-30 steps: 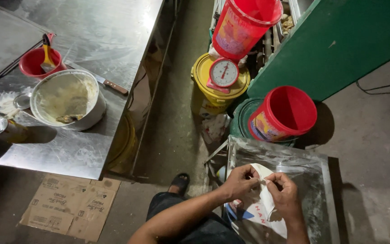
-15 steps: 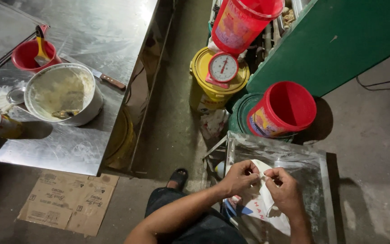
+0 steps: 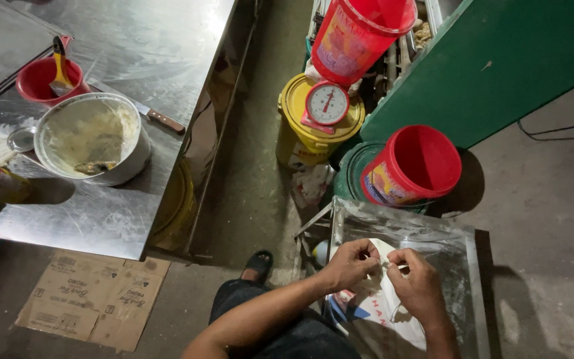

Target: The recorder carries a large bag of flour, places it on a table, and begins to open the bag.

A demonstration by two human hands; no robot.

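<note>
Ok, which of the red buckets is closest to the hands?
The open red bucket on the floor, just above the metal tray. The other red bucket sits higher by the scale, farther away.

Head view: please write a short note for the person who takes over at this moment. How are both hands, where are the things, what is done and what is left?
Left hand and right hand: both pinch the top of a white bag, fingertips close together; what sits between them is too small to tell.
Things: the bag lies in a metal tray low on the floor. Behind the tray stand a red bucket and a dial scale on a yellow bucket.
Done: bag is in the tray.
Left: the work at the bag's top is not finished.
</note>
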